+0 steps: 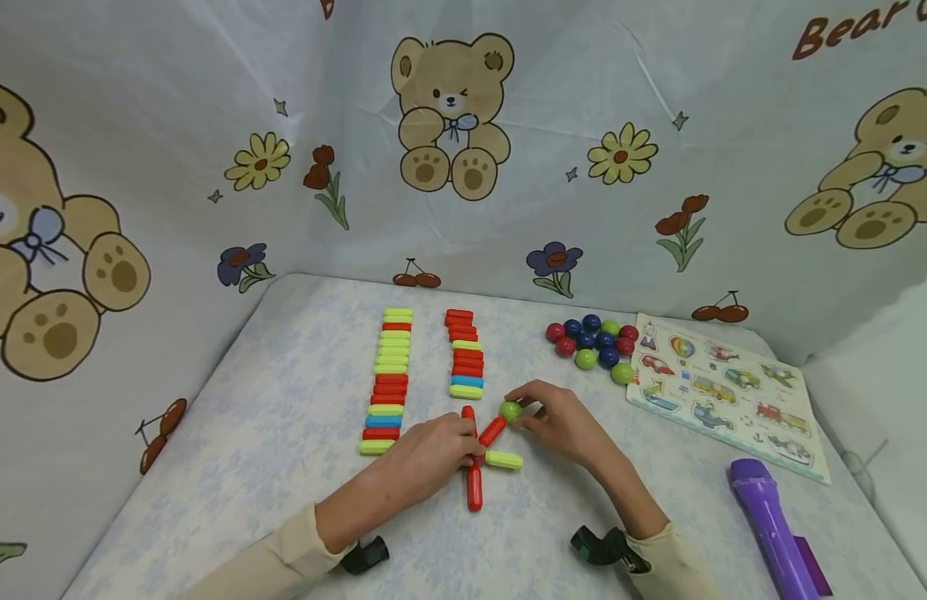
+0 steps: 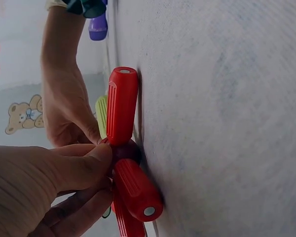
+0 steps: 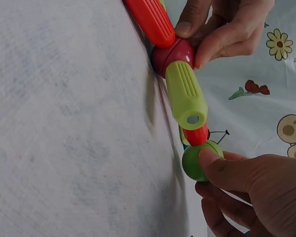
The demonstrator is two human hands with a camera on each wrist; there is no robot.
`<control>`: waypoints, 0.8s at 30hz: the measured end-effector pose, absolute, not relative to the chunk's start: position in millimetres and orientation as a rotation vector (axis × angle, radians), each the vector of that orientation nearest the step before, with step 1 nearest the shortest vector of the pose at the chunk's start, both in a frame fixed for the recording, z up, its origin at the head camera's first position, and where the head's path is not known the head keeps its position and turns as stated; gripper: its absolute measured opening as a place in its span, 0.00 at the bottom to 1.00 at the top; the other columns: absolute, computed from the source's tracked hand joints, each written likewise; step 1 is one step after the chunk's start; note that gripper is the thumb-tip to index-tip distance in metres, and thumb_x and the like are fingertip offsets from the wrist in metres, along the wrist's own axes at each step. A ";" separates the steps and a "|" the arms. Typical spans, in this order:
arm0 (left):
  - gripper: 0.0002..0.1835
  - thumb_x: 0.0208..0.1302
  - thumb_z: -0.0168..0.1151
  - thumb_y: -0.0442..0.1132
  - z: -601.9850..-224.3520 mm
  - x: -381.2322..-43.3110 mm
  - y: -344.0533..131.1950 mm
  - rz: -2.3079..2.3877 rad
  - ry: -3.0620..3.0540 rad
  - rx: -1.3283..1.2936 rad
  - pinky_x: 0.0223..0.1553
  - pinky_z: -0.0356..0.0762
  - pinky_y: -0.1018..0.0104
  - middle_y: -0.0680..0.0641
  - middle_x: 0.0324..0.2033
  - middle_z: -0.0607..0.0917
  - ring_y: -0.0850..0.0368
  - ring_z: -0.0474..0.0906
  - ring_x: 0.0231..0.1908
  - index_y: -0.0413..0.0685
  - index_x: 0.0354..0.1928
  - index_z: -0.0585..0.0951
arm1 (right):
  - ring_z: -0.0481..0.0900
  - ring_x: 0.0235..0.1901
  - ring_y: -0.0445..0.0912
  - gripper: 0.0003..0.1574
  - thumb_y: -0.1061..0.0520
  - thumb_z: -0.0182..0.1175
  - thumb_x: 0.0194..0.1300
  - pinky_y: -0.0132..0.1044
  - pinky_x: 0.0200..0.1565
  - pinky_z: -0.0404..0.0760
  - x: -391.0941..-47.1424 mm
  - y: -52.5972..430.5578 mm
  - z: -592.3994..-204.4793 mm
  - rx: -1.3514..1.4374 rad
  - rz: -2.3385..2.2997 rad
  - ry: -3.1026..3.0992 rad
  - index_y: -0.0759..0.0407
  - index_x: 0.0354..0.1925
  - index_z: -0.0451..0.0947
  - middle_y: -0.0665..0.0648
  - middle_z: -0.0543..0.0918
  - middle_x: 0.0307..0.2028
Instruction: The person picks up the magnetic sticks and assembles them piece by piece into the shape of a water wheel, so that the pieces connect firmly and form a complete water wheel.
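My left hand (image 1: 433, 454) pinches a dark red ball (image 3: 164, 58) at the hub of a star-like build of magnetic sticks. Out from this ball reach several red sticks (image 1: 474, 487) and one yellow-green stick (image 1: 504, 460). Between thumb and fingers, my right hand (image 1: 557, 421) holds a green ball (image 3: 192, 164) at the outer end of the upper-right red stick (image 1: 493, 431). In the right wrist view, ball and stick end appear to touch. Left fingers partly cover the hub in the head view.
Two columns of red, yellow-green and blue sticks (image 1: 391, 378) (image 1: 466, 355) lie beyond and left of the build. Red, blue and green balls (image 1: 586, 340) cluster at the back right, beside a picture board (image 1: 722, 392). A purple microphone-shaped toy (image 1: 771, 525) lies at the right.
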State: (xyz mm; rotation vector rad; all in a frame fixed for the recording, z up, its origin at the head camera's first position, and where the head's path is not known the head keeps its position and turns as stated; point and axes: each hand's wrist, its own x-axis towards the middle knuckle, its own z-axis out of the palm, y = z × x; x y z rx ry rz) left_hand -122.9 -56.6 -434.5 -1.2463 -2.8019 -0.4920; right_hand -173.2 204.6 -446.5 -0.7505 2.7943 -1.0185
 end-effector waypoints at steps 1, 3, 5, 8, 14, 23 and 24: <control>0.05 0.67 0.77 0.40 -434.2 -122.9 -56.5 -0.490 -2.801 -1.249 0.37 0.80 0.78 0.57 0.37 0.84 0.63 0.78 0.39 0.54 0.43 0.94 | 0.88 0.50 0.50 0.22 0.66 0.75 0.66 0.44 0.48 0.89 -173.2 204.2 -447.2 -0.761 -1.024 2.794 0.58 0.57 0.86 0.52 0.90 0.51; 0.06 0.67 0.77 0.41 -433.5 -123.2 -56.6 -0.473 -2.806 -1.256 0.36 0.80 0.79 0.57 0.37 0.84 0.64 0.78 0.39 0.55 0.44 0.94 | 0.88 0.51 0.50 0.22 0.67 0.74 0.66 0.44 0.49 0.89 -173.5 203.8 -448.8 -0.779 -1.035 2.789 0.58 0.57 0.85 0.53 0.90 0.51; 0.07 0.67 0.77 0.42 -432.8 -123.1 -57.1 -0.441 -2.816 -1.265 0.36 0.79 0.79 0.56 0.37 0.83 0.64 0.77 0.39 0.56 0.46 0.94 | 0.87 0.51 0.51 0.22 0.66 0.74 0.67 0.45 0.49 0.89 -173.7 203.7 -450.2 -0.786 -1.043 2.780 0.58 0.58 0.85 0.53 0.90 0.52; 0.09 0.67 0.77 0.42 -431.6 -122.9 -58.2 -0.396 -2.831 -1.276 0.37 0.79 0.79 0.56 0.38 0.83 0.65 0.76 0.40 0.58 0.48 0.94 | 0.87 0.52 0.51 0.23 0.67 0.73 0.68 0.45 0.51 0.89 -174.2 203.9 -451.7 -0.793 -1.038 2.767 0.59 0.60 0.85 0.53 0.89 0.53; 0.09 0.66 0.78 0.43 -430.4 -122.6 -59.5 -0.375 -2.836 -1.272 0.36 0.79 0.80 0.58 0.36 0.83 0.67 0.75 0.37 0.58 0.48 0.94 | 0.87 0.53 0.51 0.25 0.67 0.70 0.70 0.48 0.53 0.89 -179.4 209.9 -452.9 -0.757 -1.016 2.816 0.58 0.64 0.84 0.56 0.88 0.57; 0.11 0.67 0.76 0.47 -430.6 -124.1 -60.9 -0.351 -2.817 -1.303 0.34 0.76 0.81 0.58 0.34 0.81 0.68 0.73 0.36 0.58 0.50 0.93 | 0.70 0.73 0.63 0.26 0.64 0.64 0.77 0.64 0.70 0.73 -200.5 257.8 -451.8 -0.455 -0.912 3.101 0.62 0.70 0.78 0.65 0.75 0.72; 0.11 0.68 0.76 0.47 -430.5 -124.4 -61.1 -0.350 -2.816 -1.306 0.34 0.75 0.82 0.58 0.34 0.80 0.68 0.73 0.36 0.58 0.50 0.93 | 0.68 0.75 0.65 0.27 0.64 0.63 0.78 0.66 0.72 0.70 -202.2 265.6 -452.2 -0.440 -0.893 3.114 0.63 0.71 0.77 0.67 0.73 0.74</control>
